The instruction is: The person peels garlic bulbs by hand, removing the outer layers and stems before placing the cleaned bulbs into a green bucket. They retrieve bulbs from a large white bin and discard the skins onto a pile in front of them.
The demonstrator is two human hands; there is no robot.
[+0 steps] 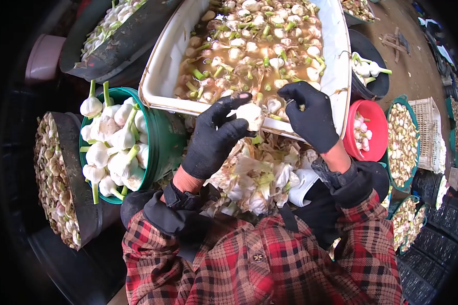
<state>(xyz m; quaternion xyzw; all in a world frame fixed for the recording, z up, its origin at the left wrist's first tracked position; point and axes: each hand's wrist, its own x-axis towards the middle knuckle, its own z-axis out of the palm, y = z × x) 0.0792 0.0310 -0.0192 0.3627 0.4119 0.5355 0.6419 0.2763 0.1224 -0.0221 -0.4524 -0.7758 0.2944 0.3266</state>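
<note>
In the head view my left hand [212, 136], in a black glove with a worn fingertip, grips a whitish garlic bulb [251, 116] between thumb and fingers. My right hand [313, 116], also gloved, is a little to the right of the bulb, its fingers curled inward over the near rim. Whatever its fingertips may pinch is too small to make out. Just beyond both hands stands a white tub [162, 66] of brown water, with many garlic bulbs and cut green stems floating in it. Loose papery garlic skins [254, 178] are heaped below my hands, against my lap.
On the left, a green bucket [163, 145] brims with clean white bulbs, beside a dark container [79, 168] of dirtier garlic. To the right are a pink-red bowl [375, 127] with a few bulbs, a black basin [379, 89], garlic-filled baskets [403, 145] and a cream crate [426, 129].
</note>
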